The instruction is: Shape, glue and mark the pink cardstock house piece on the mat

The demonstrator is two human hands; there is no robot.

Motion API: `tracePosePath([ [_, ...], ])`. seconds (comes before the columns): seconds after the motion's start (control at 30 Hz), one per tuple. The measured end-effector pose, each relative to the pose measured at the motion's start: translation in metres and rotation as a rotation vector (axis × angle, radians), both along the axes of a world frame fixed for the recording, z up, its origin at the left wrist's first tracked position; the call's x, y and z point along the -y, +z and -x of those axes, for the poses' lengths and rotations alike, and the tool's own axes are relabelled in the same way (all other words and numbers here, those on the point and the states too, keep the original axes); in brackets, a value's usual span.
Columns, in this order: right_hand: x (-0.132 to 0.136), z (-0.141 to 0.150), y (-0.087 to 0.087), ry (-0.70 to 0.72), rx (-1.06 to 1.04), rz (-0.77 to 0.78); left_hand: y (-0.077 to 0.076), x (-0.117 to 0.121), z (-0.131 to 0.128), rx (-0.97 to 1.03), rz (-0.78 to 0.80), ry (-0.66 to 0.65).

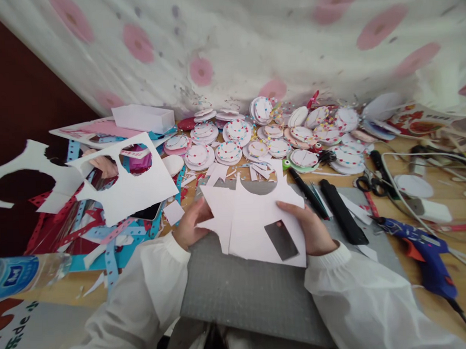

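Note:
Both my hands hold white paper offcuts (254, 220) over a grey cutting mat (242, 292). My left hand (191, 222) grips the left edge, fingers curled over a jagged sheet. My right hand (310, 227) pinches the right side of the larger sheet, which has a half-round cut at its top and a small rectangular hole showing grey. Both arms wear white sleeves.
Stacks of round decorated paper discs (239, 138) fill the table's far side. Cut-out white sheets (128, 179) and coloured strips lie left. A black knife (342, 211), scissors (368, 184), a blue glue gun (421, 248) and cables lie right. A water bottle (24, 273) lies near left.

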State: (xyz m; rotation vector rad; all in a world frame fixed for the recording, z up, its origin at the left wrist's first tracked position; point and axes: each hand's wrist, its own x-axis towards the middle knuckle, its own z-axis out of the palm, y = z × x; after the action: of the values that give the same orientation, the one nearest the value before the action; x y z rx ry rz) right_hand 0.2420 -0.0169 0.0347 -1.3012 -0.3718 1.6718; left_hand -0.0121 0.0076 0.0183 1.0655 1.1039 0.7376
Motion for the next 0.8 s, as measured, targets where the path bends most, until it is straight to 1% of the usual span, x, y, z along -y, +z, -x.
tracePosePath([
  [0.07, -0.002, -0.001, -0.002, -0.056, -0.009, -0.031, -0.001, -0.002, 0.001, 0.158, 0.031, -0.04],
  [0.13, -0.002, 0.0, -0.004, -0.131, 0.0, -0.07, -0.002, -0.003, -0.001, 0.312, 0.063, -0.107],
  [0.17, -0.002, 0.002, -0.005, -0.167, 0.013, -0.093, -0.003, -0.003, -0.002, 0.336, 0.059, -0.142],
  [0.2, -0.001, 0.003, -0.006, -0.191, 0.029, -0.118, -0.003, -0.003, -0.004, 0.32, 0.043, -0.167],
  [0.27, 0.0, 0.007, -0.007, -0.193, 0.051, -0.174, -0.004, -0.003, -0.007, 0.258, -0.013, -0.147],
  [0.33, 0.003, 0.007, -0.006, -0.13, 0.027, -0.215, -0.006, -0.004, -0.009, 0.215, -0.077, -0.038],
  [0.4, 0.004, 0.002, -0.005, -0.041, -0.036, -0.264, -0.006, -0.005, -0.009, 0.225, -0.095, 0.084],
  [0.53, 0.002, -0.017, 0.0, 0.138, -0.18, -0.368, -0.003, -0.007, -0.006, 0.362, -0.053, 0.278],
  [0.6, -0.001, -0.024, 0.0, 0.209, -0.273, -0.393, 0.0, -0.007, -0.004, 0.395, -0.033, 0.331],
  [0.67, -0.003, -0.025, -0.001, 0.284, -0.345, -0.4, 0.003, -0.007, -0.003, 0.382, 0.01, 0.319],
  [0.73, -0.005, -0.021, -0.004, 0.364, -0.354, -0.364, 0.004, -0.005, -0.002, 0.34, 0.068, 0.24],
  [0.8, -0.005, -0.016, -0.005, 0.401, -0.31, -0.305, 0.003, -0.003, -0.001, 0.281, 0.117, 0.138],
])
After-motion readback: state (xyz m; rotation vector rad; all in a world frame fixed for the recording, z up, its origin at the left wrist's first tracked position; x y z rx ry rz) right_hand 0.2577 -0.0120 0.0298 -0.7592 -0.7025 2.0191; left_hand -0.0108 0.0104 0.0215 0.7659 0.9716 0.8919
